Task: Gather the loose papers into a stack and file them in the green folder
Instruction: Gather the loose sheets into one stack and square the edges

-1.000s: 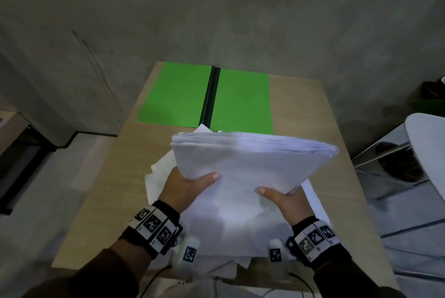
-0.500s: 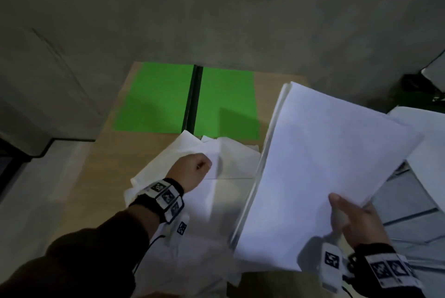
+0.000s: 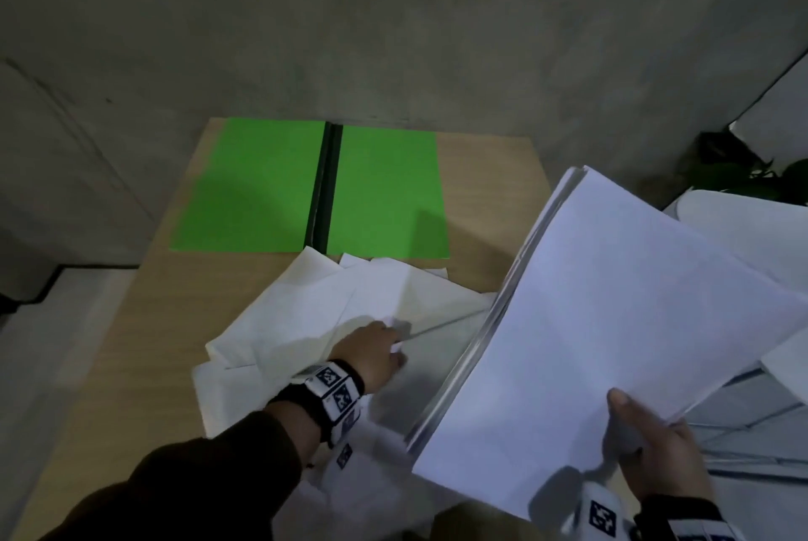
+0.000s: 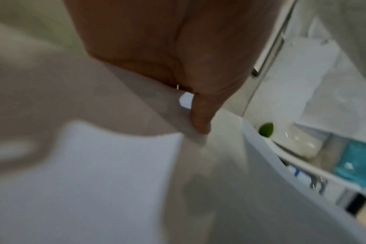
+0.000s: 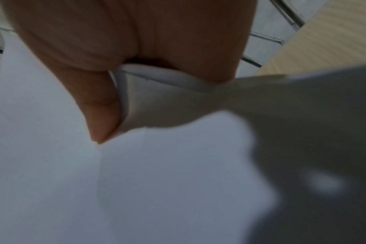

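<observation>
Gathering step: left hand [image 3: 371,350] picks at the loose papers [image 3: 332,313], right hand [image 3: 656,453] carries the stack [image 3: 612,322].
Centre frame, left fingers pinch a sheet's corner on the table [image 3: 175,322]; lower right, right fingers clamp the stack. Green folder [image 3: 271,186] lies open, upper centre. Next, likely: lift that sheet onto the stack.

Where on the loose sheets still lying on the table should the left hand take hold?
Probably at the raised corner by the left hand, coming from the near side. The loose sheets lie overlapped and mostly flat on the table, so a lifted edge is the only part a thumb can slip under and pinch.
</observation>
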A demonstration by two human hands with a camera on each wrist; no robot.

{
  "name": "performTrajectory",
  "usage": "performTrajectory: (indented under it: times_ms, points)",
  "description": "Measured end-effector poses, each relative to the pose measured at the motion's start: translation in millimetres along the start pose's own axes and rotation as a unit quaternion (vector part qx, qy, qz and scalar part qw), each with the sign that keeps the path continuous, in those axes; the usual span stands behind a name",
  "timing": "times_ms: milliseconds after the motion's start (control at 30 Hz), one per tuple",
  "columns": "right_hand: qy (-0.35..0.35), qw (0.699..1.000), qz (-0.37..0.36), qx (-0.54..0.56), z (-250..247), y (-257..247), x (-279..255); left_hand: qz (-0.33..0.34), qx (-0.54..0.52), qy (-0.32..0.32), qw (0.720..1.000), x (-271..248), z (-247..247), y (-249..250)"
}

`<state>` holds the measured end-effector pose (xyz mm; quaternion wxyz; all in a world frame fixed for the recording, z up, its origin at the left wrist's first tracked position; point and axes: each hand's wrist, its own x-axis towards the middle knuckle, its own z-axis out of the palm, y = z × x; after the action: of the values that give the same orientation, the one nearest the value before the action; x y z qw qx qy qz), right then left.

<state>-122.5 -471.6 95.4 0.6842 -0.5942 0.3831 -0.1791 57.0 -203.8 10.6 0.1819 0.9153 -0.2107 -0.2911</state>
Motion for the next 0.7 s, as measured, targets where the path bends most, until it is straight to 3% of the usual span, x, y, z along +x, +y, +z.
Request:
performTrajectory:
  times_ms: [100, 200, 267, 433, 500, 567, 700]
  points:
    - [0.007, 1.0, 0.001, -0.021, -2, 5, 4, -0.047, -0.09, 0.018, 0.995, -9, -7, -24]
    - [0.003, 1.0, 0.009, -0.025, 4, 8, 5, -0.166, -0.01, 0.068, 0.984, -20, -8, -41]
    - [0.01, 1.0, 0.018, -0.009, 12, 6, -1, -0.228, -0.019, 0.073, 0.971, -25, -5, -41]
    - [-0.024, 0.999, 0.031, 0.013, 20, 8, -7, -0.225, -0.268, 0.072, 0.934, -32, 1, -32]
    - [-0.055, 0.996, 0.065, 0.035, 21, 6, -10, -0.199, -0.273, 0.077, 0.938, -38, 0, -28]
    - [-0.052, 0.997, 0.052, 0.034, 22, 3, -14, -0.193, -0.262, 0.086, 0.942, -50, -3, -27]
    - [0.001, 0.999, 0.019, 0.028, 28, 0, -15, -0.258, -0.259, 0.096, 0.926, -74, -4, -58]
